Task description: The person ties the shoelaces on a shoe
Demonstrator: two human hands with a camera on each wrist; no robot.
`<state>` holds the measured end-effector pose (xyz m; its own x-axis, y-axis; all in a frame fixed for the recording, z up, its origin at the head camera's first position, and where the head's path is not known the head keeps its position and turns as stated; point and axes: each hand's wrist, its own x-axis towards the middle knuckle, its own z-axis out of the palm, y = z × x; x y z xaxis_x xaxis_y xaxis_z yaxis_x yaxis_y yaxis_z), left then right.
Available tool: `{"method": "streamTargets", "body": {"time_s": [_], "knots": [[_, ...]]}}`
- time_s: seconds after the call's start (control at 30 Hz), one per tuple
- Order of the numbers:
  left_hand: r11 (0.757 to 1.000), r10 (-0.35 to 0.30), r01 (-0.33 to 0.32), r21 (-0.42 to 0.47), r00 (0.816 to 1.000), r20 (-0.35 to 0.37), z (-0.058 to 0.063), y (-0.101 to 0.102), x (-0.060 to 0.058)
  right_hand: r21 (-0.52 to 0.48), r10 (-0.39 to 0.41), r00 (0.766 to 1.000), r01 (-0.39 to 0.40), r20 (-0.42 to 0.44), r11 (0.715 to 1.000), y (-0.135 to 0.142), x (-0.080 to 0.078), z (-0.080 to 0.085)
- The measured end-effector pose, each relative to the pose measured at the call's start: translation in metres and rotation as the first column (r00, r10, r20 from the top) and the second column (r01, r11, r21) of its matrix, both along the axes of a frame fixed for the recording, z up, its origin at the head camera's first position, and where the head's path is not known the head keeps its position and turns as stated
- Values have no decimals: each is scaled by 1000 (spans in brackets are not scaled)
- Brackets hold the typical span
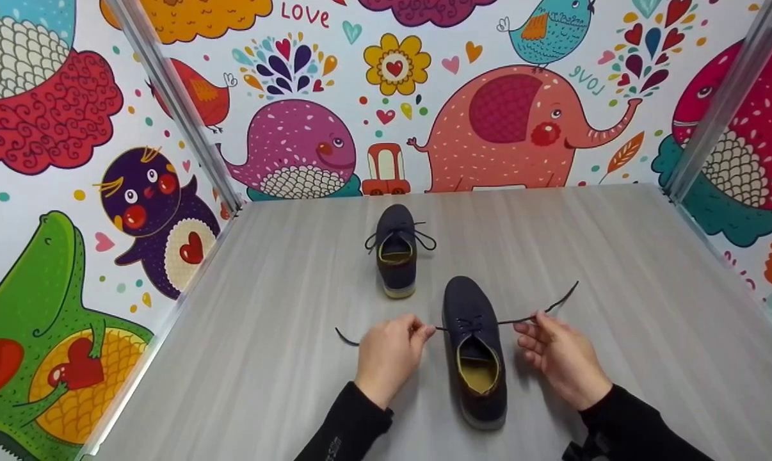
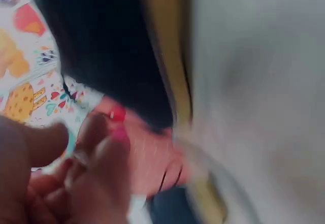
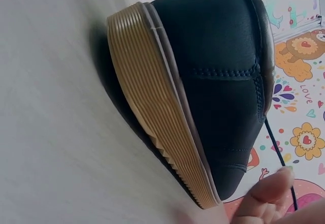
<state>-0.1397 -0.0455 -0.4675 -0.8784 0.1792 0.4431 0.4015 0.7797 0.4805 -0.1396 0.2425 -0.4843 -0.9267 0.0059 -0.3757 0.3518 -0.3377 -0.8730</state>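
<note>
A dark navy lace-up shoe (image 1: 461,296) stands on its sole between the two hands, toe pointing away. Its shoelace (image 1: 516,321) is untied and stretches out to both sides. My left hand (image 1: 391,358) pinches the left part of the lace, whose loose end sticks out past the hand. On the other side my right hand (image 1: 566,362) pinches the right part between thumb and fingers, its tip angled upward. In the right wrist view the tan ridged sole (image 3: 147,97) shows beside the taut lace (image 3: 274,141). The left wrist view is blurred.
A matching shoe (image 1: 389,272), its lace tied in a bow, stands farther back and slightly left on the wood-grain tabletop (image 1: 283,269). Cartoon-printed panels (image 1: 335,83) enclose the back and sides, with metal posts (image 1: 187,118) at the corners.
</note>
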Motion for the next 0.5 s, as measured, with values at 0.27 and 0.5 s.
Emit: {"method": "streamTargets", "body": {"time_s": [0.27, 0.5], "knots": [[974, -55, 18, -226, 985, -161, -8, -14, -17, 268, 120, 992, -109, -25, 957, 1, 2, 0], [931, -99, 38, -364, 984, -151, -15, -12, -29, 704, 278, 908, 25, -313, 710, -5, 1, -1]]}}
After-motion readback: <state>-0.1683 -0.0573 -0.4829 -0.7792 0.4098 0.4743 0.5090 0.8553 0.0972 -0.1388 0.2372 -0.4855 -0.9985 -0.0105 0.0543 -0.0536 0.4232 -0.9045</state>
